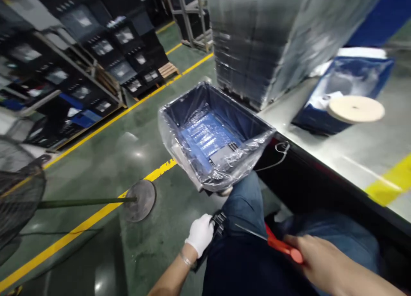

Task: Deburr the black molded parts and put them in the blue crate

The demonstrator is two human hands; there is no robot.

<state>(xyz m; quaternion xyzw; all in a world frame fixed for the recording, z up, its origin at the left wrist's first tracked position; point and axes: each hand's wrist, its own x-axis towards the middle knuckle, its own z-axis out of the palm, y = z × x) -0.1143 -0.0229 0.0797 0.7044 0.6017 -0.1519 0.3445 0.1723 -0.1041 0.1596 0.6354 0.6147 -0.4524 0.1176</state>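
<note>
Right grip [316, 259] wraps a red-handled tool [281, 244], left grip [201, 234] to its left clasps a black part [219, 221]: likely tool work, next needing steady aim.

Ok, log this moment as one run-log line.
left hand: gloved, gripping black part | right hand: bare, gripping red tool, tip toward black part | bin: plastic-lined, blue items inside

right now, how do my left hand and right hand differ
The left hand wears a white glove, while the right hand is bare. The left hand holds a black part; the right hand grips a red-handled tool. The left hand has a band at its wrist, while none shows by the right hand. Both hands are holding something.
</note>
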